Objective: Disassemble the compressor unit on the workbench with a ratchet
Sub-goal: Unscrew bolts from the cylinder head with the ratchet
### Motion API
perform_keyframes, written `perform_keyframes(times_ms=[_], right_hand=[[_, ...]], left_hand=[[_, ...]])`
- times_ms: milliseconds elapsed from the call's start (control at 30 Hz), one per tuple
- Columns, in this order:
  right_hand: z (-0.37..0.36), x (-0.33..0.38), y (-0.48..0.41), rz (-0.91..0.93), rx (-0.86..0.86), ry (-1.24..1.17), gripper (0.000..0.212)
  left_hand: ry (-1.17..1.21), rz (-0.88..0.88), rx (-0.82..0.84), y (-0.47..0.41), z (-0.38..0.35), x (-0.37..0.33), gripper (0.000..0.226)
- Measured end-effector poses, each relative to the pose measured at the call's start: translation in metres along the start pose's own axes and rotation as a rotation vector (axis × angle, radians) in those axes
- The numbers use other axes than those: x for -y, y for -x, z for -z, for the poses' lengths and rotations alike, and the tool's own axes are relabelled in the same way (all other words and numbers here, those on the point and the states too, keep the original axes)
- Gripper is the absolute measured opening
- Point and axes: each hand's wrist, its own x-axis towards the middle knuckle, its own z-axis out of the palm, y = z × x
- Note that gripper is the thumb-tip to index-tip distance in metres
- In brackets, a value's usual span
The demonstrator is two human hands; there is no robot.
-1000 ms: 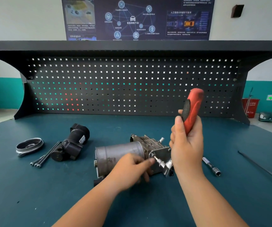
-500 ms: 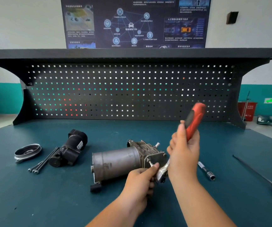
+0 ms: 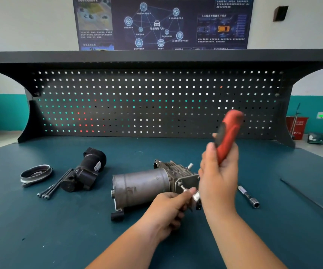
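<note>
The compressor unit (image 3: 143, 186), a grey metal cylinder with a ribbed cast head at its right end, lies on its side on the blue-green workbench (image 3: 40, 230). My right hand (image 3: 218, 179) is closed around the red-and-black handle of the ratchet (image 3: 227, 133), which tilts up and to the right; its metal head sits low by the unit's right end. My left hand (image 3: 168, 209) pinches the ratchet's bit and socket end next to a bolt on the cast head.
A black removed part (image 3: 84, 171) lies left of the unit, with three long bolts (image 3: 53, 186) and a round pulley ring (image 3: 36, 173) further left. A socket extension (image 3: 249, 197) and a yellow-handled screwdriver (image 3: 312, 202) lie on the right. A black pegboard (image 3: 156, 101) backs the bench.
My left hand slid from the cylinder's body to the ratchet's head at the unit's right end. The red handle swung a little, now blurred with motion.
</note>
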Motion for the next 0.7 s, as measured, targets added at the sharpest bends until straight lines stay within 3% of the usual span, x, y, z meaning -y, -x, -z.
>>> perform_keyframes(times_ms=[100,167,267,333,433,500,567,700], right_hand=[[-0.006,0.002,0.011,0.277,0.230,0.174,0.021],[-0.006,0.001,0.012,0.334,0.261,0.202,0.021],[-0.003,0.000,0.001,0.106,0.088,0.056,0.012],[0.004,-0.007,-0.013,-0.118,-0.128,-0.135,0.004],[0.020,-0.016,-0.029,-0.525,-0.454,-0.370,0.020],[0.027,-0.024,-0.030,-0.697,-0.551,-0.482,0.024],[0.027,-0.027,-0.029,-0.694,-0.555,-0.472,0.024],[0.014,-0.016,-0.026,-0.423,-0.417,-0.343,0.021]], left_hand=[[-0.004,-0.042,0.001,0.001,-0.003,0.002,0.034],[0.016,-0.082,0.010,0.001,-0.004,0.002,0.035],[0.049,-0.122,0.028,0.002,-0.006,0.003,0.048],[0.093,-0.124,0.039,0.002,-0.006,0.003,0.045],[0.173,-0.106,0.051,0.000,-0.007,0.003,0.044],[0.212,-0.084,0.059,-0.001,-0.007,0.003,0.038],[0.207,-0.053,0.060,-0.001,-0.007,0.002,0.035],[0.116,-0.017,0.007,-0.001,-0.003,0.000,0.034]])
